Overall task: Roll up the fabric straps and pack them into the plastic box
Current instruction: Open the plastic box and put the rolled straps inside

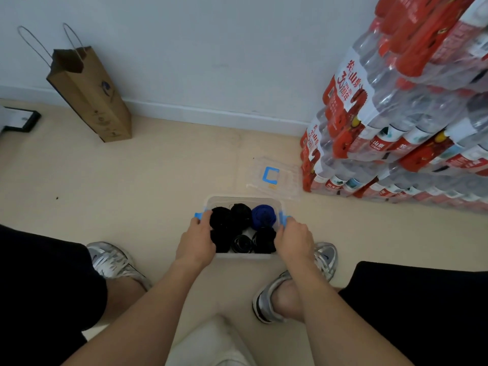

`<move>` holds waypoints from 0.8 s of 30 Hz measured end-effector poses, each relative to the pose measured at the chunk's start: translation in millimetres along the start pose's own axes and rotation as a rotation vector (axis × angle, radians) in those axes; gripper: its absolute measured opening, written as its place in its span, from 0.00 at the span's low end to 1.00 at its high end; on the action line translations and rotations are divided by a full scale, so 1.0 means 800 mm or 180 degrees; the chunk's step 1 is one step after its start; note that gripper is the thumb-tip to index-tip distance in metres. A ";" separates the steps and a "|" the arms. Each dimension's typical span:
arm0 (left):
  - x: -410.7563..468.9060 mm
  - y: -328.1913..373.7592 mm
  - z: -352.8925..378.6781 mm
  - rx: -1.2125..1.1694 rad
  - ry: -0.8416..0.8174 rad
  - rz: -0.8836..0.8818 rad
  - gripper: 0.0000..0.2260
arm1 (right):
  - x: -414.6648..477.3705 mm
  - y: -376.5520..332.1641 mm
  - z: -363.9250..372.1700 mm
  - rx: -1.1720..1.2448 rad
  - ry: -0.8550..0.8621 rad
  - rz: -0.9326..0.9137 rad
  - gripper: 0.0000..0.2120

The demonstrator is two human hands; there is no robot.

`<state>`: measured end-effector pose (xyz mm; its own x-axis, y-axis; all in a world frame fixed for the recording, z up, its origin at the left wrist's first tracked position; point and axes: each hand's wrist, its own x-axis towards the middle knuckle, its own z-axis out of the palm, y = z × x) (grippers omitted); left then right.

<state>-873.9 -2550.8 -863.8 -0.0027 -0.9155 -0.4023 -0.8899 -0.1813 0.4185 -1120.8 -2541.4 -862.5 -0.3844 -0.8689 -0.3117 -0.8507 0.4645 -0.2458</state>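
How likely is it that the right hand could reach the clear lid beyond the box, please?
Probably yes: the lid lies on open floor beyond the box, nothing between, though the right hand grips the box's side.

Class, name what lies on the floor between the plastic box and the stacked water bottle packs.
In the head view, a clear lid with a blue part lies flat between the plastic box and the water bottle packs.

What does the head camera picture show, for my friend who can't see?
The left hand and right hand grip the sides of a clear box on the floor, full of black rolls and one blue roll. Its lid lies behind, beside stacked bottles.
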 end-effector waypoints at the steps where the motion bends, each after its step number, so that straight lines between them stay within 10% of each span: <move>1: 0.004 -0.003 -0.002 -0.0043 0.0040 -0.0024 0.30 | 0.003 -0.003 -0.002 0.0087 0.0037 0.0006 0.14; 7: 0.028 -0.003 -0.018 0.0037 0.0122 -0.0118 0.15 | 0.041 -0.026 -0.020 0.0768 0.0606 0.0299 0.14; 18: 0.042 -0.006 -0.029 0.0378 0.0007 -0.0164 0.17 | 0.110 -0.060 -0.041 0.4224 0.0748 0.1857 0.25; 24: 0.037 -0.005 -0.040 0.0279 -0.0046 -0.0403 0.17 | 0.104 -0.074 -0.078 0.5087 0.0238 0.1233 0.15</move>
<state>-855.6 -2588.7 -851.7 0.1060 -0.8819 -0.4593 -0.9200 -0.2623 0.2913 -1124.8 -2651.5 -816.6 -0.5287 -0.6502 -0.5457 0.4851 0.2961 -0.8228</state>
